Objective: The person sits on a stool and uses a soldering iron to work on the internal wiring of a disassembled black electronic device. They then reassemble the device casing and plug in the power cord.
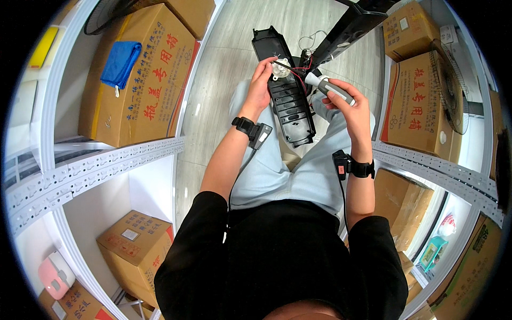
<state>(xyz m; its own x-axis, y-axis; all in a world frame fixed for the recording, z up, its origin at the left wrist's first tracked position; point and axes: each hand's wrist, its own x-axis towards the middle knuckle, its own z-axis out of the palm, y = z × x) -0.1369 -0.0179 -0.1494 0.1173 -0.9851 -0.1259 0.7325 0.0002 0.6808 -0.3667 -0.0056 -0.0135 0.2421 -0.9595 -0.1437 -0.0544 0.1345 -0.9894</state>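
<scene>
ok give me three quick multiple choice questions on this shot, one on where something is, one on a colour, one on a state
1. Where does the blue cloth lie?
A. on a cardboard box on the left shelf
B. on the floor
C. on the person's lap

2. What colour is the plastic panel being worked on?
A. white
B. black
C. red

3. What is the right hand doing?
A. hanging empty
B. resting flat on a box
C. gripping a screwdriver

Answers:
1 A, the cloth sits on top of the large box.
2 B, the long panel on the lap is black.
3 C, the fingers wrap the grey handle while the left hand steadies the panel.
</scene>
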